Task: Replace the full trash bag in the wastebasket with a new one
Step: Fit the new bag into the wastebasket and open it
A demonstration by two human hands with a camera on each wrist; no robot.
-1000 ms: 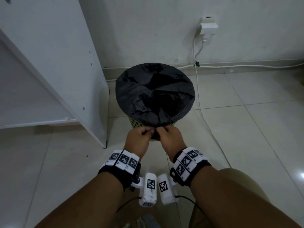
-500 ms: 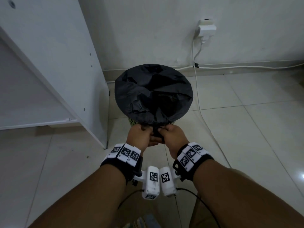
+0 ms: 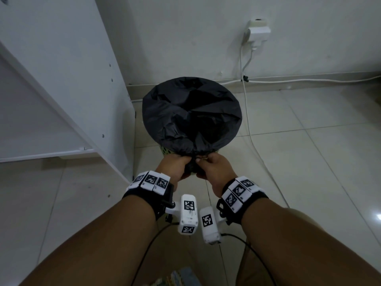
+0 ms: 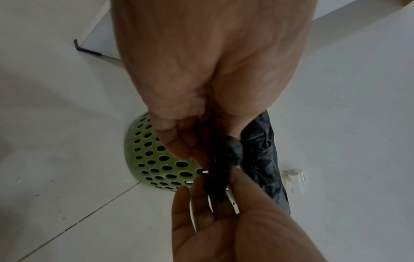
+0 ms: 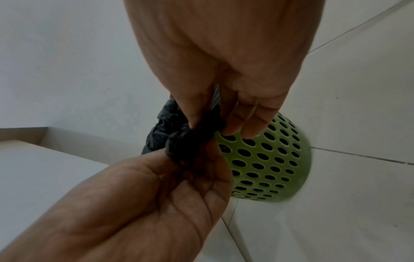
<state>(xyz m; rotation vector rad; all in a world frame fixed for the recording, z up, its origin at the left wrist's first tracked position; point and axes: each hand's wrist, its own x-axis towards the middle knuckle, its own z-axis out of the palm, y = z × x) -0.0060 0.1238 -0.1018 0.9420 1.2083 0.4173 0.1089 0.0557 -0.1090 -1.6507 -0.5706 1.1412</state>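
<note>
A black trash bag (image 3: 191, 112) is stretched over the rim of a green perforated wastebasket (image 3: 168, 151) on the tiled floor. At the near rim the slack plastic is gathered into a knot-like bunch (image 5: 190, 141). My left hand (image 3: 184, 162) and right hand (image 3: 207, 162) meet there, fingers curled, each pinching that bunch. In the left wrist view the bunch (image 4: 232, 150) sits between my left hand's fingertips and the right hand's fingers (image 4: 197, 200), with the basket wall (image 4: 156, 159) behind. The basket's inside is hidden under the bag.
A white cabinet panel (image 3: 68, 83) stands close to the left of the basket. A wall socket with a plug (image 3: 257, 33) is behind it, and its white cable (image 3: 250, 133) trails over the floor to the right. Open tile lies to the right.
Both hands have stayed at the near rim, working the gathered plastic; the bunch between them looks drawn slightly tighter and lower. The basket has not moved.
</note>
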